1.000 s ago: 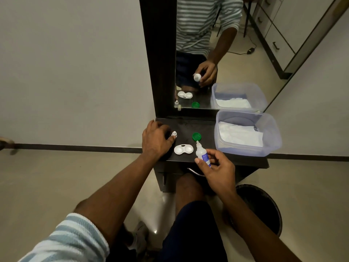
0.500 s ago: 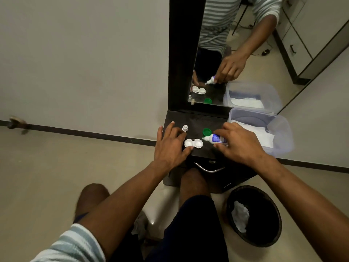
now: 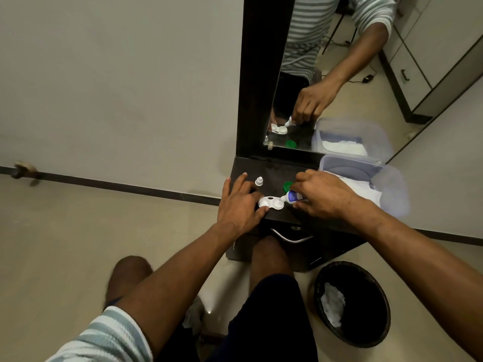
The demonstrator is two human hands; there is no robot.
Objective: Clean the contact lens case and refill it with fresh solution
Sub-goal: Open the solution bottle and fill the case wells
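While the right hand (image 3: 324, 197) grips the tilted bottle (image 3: 292, 197), nozzle at the case (image 3: 271, 203) | left hand (image 3: 239, 205) flat, fingers straight, steadying case on dark cabinet (image 3: 277, 171) | nearby: white cap (image 3: 259, 181), green lid (image 3: 288, 185), translucent tub (image 3: 389, 184) with tissue, black bin (image 3: 352, 304) | bottle body mostly hidden by fingers.

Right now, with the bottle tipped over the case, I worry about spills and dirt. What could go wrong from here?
1. The lens case sits near the front edge of the dark cabinet top, steadied only by the left hand; a nudge might knock it off.
2. The right hand holds the solution bottle with its nozzle very close to the well; contact could contaminate the tip.
3. The green cap and white bottle cap lie loose nearby and could get knocked.
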